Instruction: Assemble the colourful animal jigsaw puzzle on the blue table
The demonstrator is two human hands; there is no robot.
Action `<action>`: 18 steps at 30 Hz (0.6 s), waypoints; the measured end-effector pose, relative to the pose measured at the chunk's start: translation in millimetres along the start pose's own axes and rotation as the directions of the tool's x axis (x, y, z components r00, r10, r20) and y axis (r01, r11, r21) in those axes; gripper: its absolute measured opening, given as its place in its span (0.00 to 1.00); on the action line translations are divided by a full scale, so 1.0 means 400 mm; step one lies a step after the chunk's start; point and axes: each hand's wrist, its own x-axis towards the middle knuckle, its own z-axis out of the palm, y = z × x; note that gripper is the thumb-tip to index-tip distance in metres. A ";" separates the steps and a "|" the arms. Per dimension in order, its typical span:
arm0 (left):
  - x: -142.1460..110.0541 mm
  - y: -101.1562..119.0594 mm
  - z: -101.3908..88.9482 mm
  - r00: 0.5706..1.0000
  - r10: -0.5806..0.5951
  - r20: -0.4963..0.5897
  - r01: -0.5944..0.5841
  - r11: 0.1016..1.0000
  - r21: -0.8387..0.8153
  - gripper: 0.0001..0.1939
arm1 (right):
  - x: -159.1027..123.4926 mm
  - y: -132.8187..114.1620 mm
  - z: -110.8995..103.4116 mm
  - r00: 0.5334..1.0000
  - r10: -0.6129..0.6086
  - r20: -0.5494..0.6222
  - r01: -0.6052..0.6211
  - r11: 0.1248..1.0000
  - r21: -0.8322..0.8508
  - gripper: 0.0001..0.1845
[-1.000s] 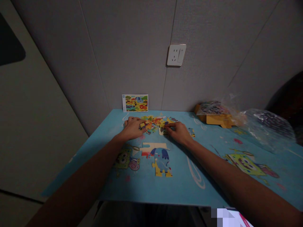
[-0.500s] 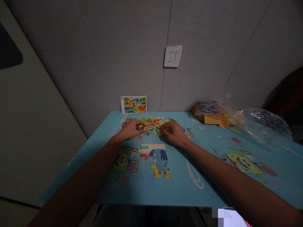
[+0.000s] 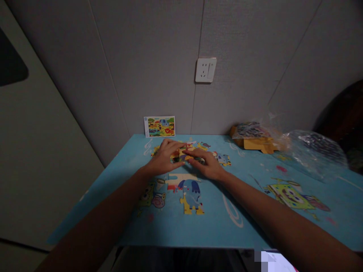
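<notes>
Over the pile of loose jigsaw puzzle pieces, both hands meet around one yellow and orange puzzle piece (image 3: 185,155). My left hand (image 3: 162,158) is at its left side, thumb and fingers spread apart above and below the piece. From the right, my right hand (image 3: 208,164) has its index finger across the piece and its thumb by the lower edge, seeming to grip it. Nearer to me lies a joined section with a blue elephant (image 3: 191,193). A light-coloured piece section (image 3: 177,177) adjoins it at the upper left. The hands partly hide the pile.
A picture card (image 3: 160,126) with animals leans on the wall at the back. To the right are a yellow-brown package (image 3: 256,143) and a clear plastic bag (image 3: 314,149). The blue table (image 3: 170,230) has printed cartoon figures. A wall socket (image 3: 205,70) is above.
My hands have come closer together around one piece. The left hand has shifted right and its fingers have spread. The right fingers have reached left, and the view has tilted slightly.
</notes>
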 end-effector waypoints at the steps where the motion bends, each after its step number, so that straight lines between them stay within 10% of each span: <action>1: 0.001 0.008 0.002 1.000 0.019 0.017 -0.018 1.000 -0.006 0.33 | 0.001 0.001 0.001 1.000 0.021 -0.013 -0.021 1.000 0.003 0.21; 11: -0.018 -0.089 0.018 0.919 -0.382 0.097 0.346 0.901 0.262 0.36 | 0.011 0.081 -0.021 0.905 0.412 -0.106 -0.425 0.859 -0.285 0.17; 18: -0.021 -0.104 0.030 0.896 -0.416 0.154 0.375 0.897 0.236 0.25 | 0.009 0.095 -0.017 0.917 0.390 -0.086 -0.376 0.769 -0.517 0.15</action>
